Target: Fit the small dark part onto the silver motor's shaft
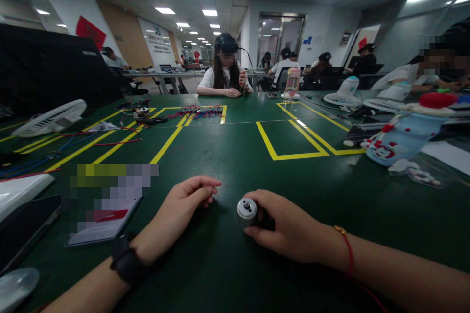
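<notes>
My right hand [281, 225] is wrapped round the side of a small silver motor [246, 212]. The motor stands upright on the green table, its round end face with dark holes and a central shaft turned up. Left of it, apart from the motor, my left hand [191, 198] hovers low with thumb and fingers pinched together. A tiny dark speck shows by its fingertips, too small to name. A phone [106, 220] with a lit screen lies to the left of my left wrist.
Bundled red and blue wires [201, 111] lie across the table. Yellow tape [301, 157] marks the green tabletop [220, 149]. A blue cup [406, 134] stands at right, white fans [55, 117] at both sides. A person [225, 71] sits opposite. A mouse [16, 283] lies front left.
</notes>
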Available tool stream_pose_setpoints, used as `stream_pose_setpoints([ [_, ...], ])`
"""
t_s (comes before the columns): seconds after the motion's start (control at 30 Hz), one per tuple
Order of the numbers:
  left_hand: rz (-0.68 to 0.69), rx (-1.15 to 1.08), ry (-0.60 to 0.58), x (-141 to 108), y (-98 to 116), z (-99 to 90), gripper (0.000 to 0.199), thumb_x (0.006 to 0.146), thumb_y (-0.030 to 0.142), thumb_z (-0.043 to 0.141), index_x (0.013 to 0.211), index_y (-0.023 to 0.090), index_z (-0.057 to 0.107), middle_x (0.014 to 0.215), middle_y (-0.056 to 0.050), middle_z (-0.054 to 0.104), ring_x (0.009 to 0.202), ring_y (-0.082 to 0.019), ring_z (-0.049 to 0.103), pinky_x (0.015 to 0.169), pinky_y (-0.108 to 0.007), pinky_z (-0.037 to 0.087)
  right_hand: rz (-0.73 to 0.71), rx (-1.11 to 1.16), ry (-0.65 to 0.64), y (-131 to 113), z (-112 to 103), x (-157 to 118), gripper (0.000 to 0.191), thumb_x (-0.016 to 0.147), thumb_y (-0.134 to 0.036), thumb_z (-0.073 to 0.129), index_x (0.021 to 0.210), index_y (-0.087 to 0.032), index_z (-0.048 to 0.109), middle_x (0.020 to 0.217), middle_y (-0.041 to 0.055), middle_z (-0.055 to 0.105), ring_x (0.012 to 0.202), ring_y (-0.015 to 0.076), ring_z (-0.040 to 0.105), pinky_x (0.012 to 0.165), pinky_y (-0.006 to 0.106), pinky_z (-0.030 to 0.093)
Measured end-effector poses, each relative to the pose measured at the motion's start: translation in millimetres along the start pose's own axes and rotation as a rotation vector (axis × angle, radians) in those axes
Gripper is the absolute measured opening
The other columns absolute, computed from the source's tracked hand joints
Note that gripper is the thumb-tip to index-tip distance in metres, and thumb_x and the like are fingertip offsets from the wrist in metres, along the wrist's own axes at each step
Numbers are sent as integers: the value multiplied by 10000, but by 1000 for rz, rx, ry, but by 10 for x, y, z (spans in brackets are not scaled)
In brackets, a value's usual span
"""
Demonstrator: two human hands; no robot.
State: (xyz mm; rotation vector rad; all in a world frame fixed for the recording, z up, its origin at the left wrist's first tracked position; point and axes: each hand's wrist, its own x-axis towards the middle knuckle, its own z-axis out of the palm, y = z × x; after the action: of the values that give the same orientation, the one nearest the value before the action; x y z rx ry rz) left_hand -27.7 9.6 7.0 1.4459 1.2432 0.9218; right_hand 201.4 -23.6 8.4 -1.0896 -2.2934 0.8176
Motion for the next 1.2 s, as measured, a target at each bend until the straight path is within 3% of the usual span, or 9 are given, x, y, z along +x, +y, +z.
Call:
stream_pose_setpoints([
  [0.47,43,148,-34,-22,34,-1,188,872,273,542,992,191,662,747,6,612,701,-148,567,652,-270,444,-7,-1,0,-3,-5,-5,348,782,-185,645,1114,-187,541,969,42,588,789,171,511,696,302,420],
  [0.7,82,190,-103,-69,73,52,246,887,358,550,1080,219,613,838,-4,638,766,-165,593,680,-283,464,-15,-1,6,-2,-4,2,326,783,-188,645,1092,-188,544,962,42,589,783,171,509,690,303,420],
  [0.9,270,270,-201,-133,222,139,197,907,323,531,1038,246,656,1036,-33,630,920,-190,600,784,-310,484,-41,2,10,18,3,4,328,781,-183,645,1090,-189,535,965,32,588,784,163,509,693,295,416],
  [1.2,368,311,-246,-138,311,229,150,888,257,574,916,247,721,993,-26,611,940,-182,586,855,-317,466,-76,-6,24,7,11,7,328,788,-174,634,1100,-185,532,951,33,583,783,164,507,695,294,411],
])
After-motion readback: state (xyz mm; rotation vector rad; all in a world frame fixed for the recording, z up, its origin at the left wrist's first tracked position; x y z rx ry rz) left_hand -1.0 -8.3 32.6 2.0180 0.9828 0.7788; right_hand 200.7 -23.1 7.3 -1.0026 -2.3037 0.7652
